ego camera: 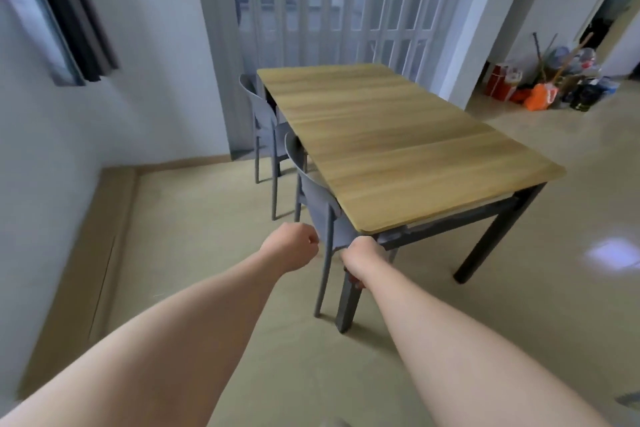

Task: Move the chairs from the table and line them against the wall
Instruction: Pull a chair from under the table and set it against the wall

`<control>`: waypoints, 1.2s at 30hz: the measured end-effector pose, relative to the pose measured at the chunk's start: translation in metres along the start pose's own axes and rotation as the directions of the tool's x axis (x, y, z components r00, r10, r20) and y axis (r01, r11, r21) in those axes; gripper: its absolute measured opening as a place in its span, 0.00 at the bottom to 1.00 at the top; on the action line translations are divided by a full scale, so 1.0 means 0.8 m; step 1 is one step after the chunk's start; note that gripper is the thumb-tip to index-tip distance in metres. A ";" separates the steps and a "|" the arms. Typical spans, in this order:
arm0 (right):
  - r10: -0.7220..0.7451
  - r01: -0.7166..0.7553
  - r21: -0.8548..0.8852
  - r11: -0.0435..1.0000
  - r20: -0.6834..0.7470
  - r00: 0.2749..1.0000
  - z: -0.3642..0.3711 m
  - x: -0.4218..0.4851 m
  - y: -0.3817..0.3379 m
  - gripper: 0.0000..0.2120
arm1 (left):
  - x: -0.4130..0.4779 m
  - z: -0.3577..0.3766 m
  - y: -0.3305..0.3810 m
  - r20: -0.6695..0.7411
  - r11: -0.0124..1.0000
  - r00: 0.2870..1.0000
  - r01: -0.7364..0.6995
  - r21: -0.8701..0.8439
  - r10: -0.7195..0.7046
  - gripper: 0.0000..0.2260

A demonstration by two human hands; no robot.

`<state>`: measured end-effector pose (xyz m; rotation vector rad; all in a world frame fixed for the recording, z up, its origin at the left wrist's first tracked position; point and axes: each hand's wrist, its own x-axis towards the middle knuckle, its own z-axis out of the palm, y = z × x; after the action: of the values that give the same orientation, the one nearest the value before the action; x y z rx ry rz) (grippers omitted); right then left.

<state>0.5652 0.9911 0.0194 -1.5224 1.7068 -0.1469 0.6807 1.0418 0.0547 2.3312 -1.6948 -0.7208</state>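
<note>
A wooden-topped table (398, 146) with dark legs stands in the middle of the room, and everything here is placed from it. Two grey chairs sit along its left long side, both pushed in so their seats go under the top. The near chair (313, 199) is by the table's near left corner; its curved back rises just beside the table edge. The far chair (258, 107) is further along the same side, near the far left corner, close to a folding door (332, 3) behind the table.

Both bare arms reach forward toward the near corner. The left hand (291, 246) is curled into a loose fist just left of the near chair's back leg; its grip is drawn together, but whether it actually holds the chair's frame cannot be told. The right hand (363, 258) is closed at the chair's seat edge, right under the table's near corner, with its grip clamped on the near chair.

The wall (145, 55) to the left of the table is bare along its base, with open floor (194, 218) between it and the chairs. Well beyond the table's right side, a heap of bags and brooms (547, 83) stands against a far wall.
</note>
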 end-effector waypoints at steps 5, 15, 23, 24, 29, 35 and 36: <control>-0.033 0.035 -0.032 0.999 0.055 0.998 0.031 0.064 -0.060 0.13 | 0.060 -0.030 -0.055 -0.007 0.998 0.998 0.068 -0.014 -0.068 0.15; -0.019 0.020 -0.099 0.995 0.008 1.000 0.026 0.261 -0.201 0.10 | 0.284 -0.097 -0.077 0.049 0.992 0.999 0.005 0.125 -0.011 0.16; -0.004 0.011 -0.163 0.987 0.042 0.999 0.074 0.340 -0.261 0.14 | 0.427 -0.119 -0.127 0.136 0.908 0.964 -0.261 0.328 0.229 0.19; -0.009 0.010 -0.152 0.988 0.004 1.000 0.081 0.348 -0.264 0.13 | 0.445 -0.119 -0.135 0.159 0.883 0.946 -0.322 0.341 0.284 0.20; 0.093 -0.084 0.051 0.995 -0.208 0.974 0.111 0.372 -0.273 0.08 | 0.522 -0.115 -0.171 0.373 0.621 0.769 -0.639 0.454 0.519 0.22; 0.164 -0.176 -0.044 0.983 -0.197 0.967 0.122 0.373 -0.276 0.04 | 0.561 -0.103 -0.170 0.531 0.388 0.621 -0.780 0.491 0.577 0.16; 0.168 -0.189 -0.092 0.978 -0.201 0.965 0.125 0.373 -0.275 0.03 | 0.565 -0.101 -0.166 0.548 0.367 0.608 -0.790 0.492 0.575 0.15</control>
<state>0.8200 0.7164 -0.0642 -1.4626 2.0277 -0.1096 0.9388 0.6556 -0.0565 1.4374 -3.2424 -0.2159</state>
